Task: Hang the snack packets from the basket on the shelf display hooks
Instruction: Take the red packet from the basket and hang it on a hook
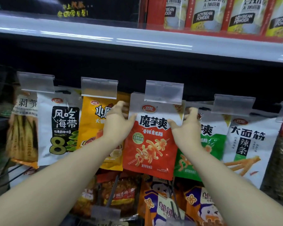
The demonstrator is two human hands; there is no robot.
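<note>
Both hands grip a red snack packet (pixel 149 141) beneath a clear price tag holder (pixel 164 91). The left hand (pixel 118 122) pinches its left edge; the right hand (pixel 185 126) pinches its right.

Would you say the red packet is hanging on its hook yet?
Cannot tell: the red packet is upright, both hands holding its top corners, but a clear tag holder hides the hook.

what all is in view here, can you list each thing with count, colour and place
red packet: 1, red and white, centre of the hook row, held at both upper edges
white kelp packet: 1, white and black, left of centre
yellow packet: 1, yellow, behind the left hand
green packet: 1, green and white, behind the right hand
white stick-snack packet: 1, white, right
clear price tags: 4 fully seen, along the hooks
soybean powder bags: several, yellow-white, top shelf
left hand: grips the red packet
right hand: grips the red packet
</note>
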